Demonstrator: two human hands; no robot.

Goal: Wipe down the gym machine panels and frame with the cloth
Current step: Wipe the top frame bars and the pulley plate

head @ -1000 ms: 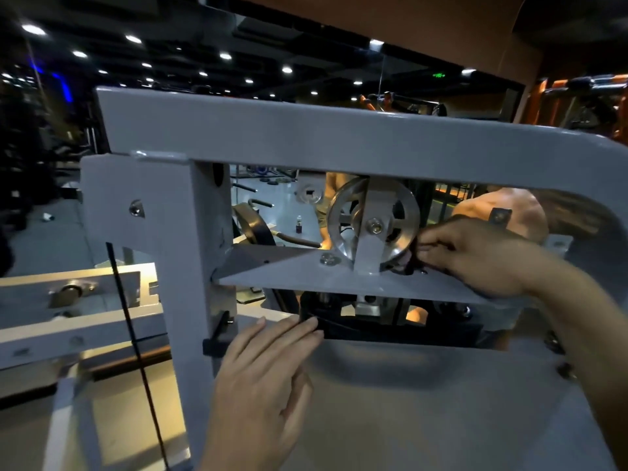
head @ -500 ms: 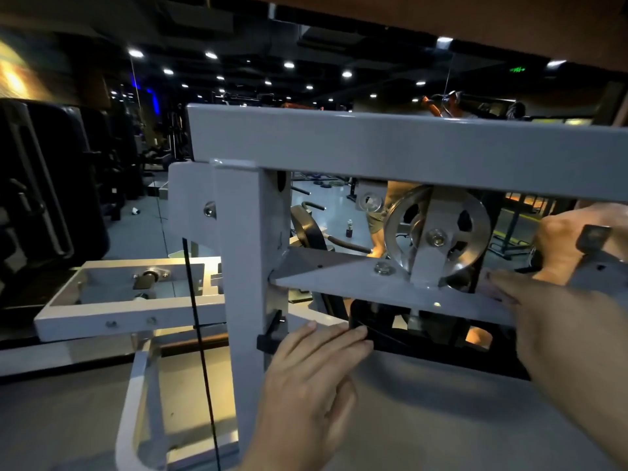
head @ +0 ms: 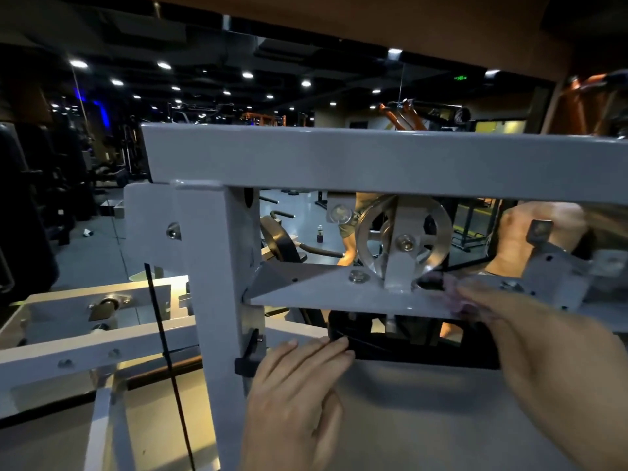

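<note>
The right hand [head: 530, 338] is pinching a blurred pinkish cloth [head: 457, 294] against the grey metal pulley plate [head: 316, 290]; the left hand [head: 292, 396] is resting flat, released. Next, probably leftward wiping.

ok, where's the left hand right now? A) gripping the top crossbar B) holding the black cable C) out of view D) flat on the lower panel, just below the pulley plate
D: the left hand lies with fingers straight on the grey lower panel, fingertips at its upper edge, below the plate that carries the pulley.
</note>
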